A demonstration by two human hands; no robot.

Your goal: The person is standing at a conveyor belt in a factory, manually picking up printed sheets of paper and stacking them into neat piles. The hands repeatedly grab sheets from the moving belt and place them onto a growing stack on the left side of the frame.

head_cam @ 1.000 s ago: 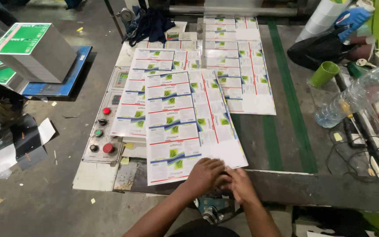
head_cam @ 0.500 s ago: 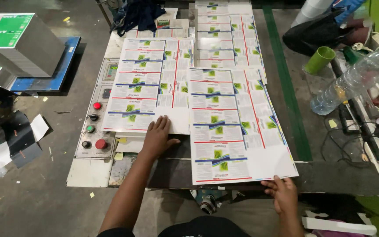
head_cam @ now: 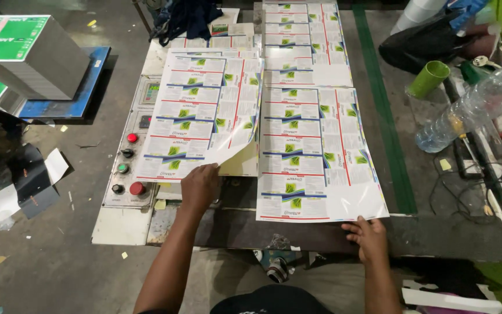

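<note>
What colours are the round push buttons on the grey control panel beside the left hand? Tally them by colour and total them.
Red round push buttons: 2
Black round push buttons: 2
Green round push button: 1
Total: 5

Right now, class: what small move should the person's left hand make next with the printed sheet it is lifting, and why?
Probably carry the lifted sheet a little further left. The left hand holds its curled near corner, while the right hand rests at the flat sheet, and the two sheets lie almost edge to edge.
</note>
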